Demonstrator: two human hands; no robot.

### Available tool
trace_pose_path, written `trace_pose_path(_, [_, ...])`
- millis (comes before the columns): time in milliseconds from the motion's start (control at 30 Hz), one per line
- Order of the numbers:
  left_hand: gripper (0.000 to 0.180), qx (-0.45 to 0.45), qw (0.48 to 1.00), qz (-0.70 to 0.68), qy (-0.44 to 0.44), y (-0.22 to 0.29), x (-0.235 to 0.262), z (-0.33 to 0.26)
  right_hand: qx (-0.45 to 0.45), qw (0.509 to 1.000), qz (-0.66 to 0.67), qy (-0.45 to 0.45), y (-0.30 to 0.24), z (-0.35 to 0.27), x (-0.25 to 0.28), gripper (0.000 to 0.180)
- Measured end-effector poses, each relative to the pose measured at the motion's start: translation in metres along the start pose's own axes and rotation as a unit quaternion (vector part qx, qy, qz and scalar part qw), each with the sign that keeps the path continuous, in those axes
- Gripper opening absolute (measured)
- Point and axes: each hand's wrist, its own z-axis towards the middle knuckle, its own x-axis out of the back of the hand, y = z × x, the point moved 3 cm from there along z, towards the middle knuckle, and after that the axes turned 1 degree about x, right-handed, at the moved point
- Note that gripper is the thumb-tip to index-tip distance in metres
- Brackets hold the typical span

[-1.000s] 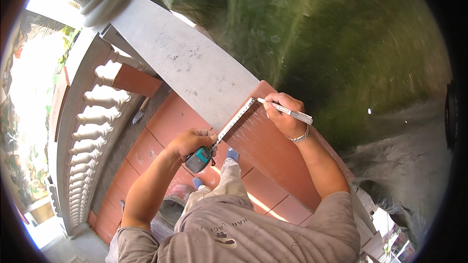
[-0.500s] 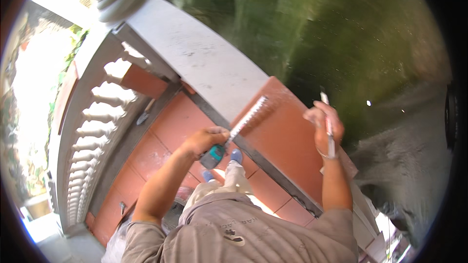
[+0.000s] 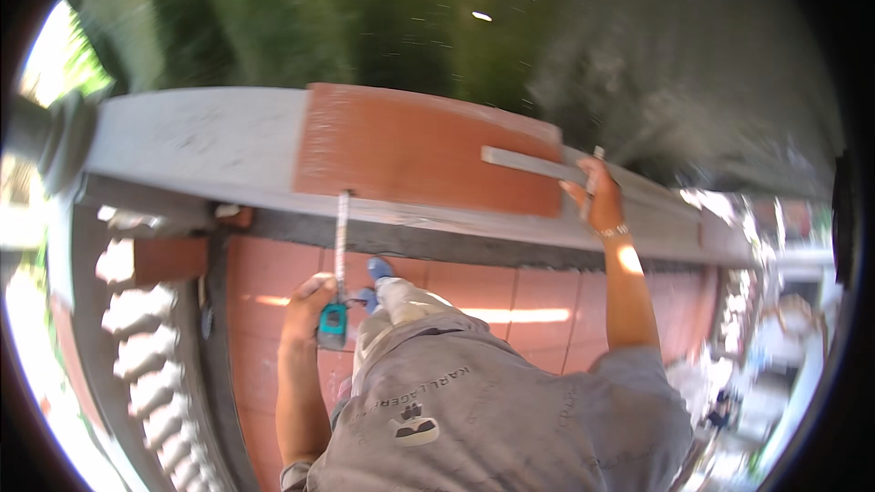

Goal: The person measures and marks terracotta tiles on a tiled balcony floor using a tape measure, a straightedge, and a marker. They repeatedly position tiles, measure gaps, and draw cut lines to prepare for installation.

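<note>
Head view: left hand (image 3: 314,292), around 8 o'clock, gripped a tape measure (image 3: 333,324), blade (image 3: 343,246) out; right hand (image 3: 603,202), 3 o'clock, pinched a pen (image 3: 598,156), maybe the flat bar (image 3: 529,162) too. Orange tile (image 3: 410,148) was already on the ledge (image 3: 200,132) near 12; no line visible, so marking looked unfinished imo.

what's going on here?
A person's left hand holds a teal tape measure, its blade pulled out toward the near edge of an orange tile on a pale ledge. The right hand holds a slim pen at the end of a flat grey bar reaching over the tile; blur hides whether the fingers grip the bar.
</note>
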Motion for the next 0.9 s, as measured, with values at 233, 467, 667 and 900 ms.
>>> trace_pose_path(233, [0.015,0.008,0.997,-0.043,-0.057,-0.041,-0.022,0.013,-0.031,0.994,-0.093,-0.046,0.072,-0.039,0.006,0.049])
trace_pose_path(467, [0.019,0.007,0.998,-0.011,-0.062,-0.054,-0.069,0.012,0.007,0.99,-0.126,-0.067,0.144,-0.01,-0.003,0.033])
trace_pose_path(667, [0.014,-0.02,0.99,-0.044,-0.132,-0.067,-0.17,0.02,0.078,0.989,-0.075,-0.099,0.167,0.019,-0.005,0.025])
trace_pose_path(900, [0.017,0.016,0.998,-0.06,0.023,-0.126,-0.293,0.053,0.131,0.988,-0.069,-0.05,0.16,0.06,0.014,0.02])
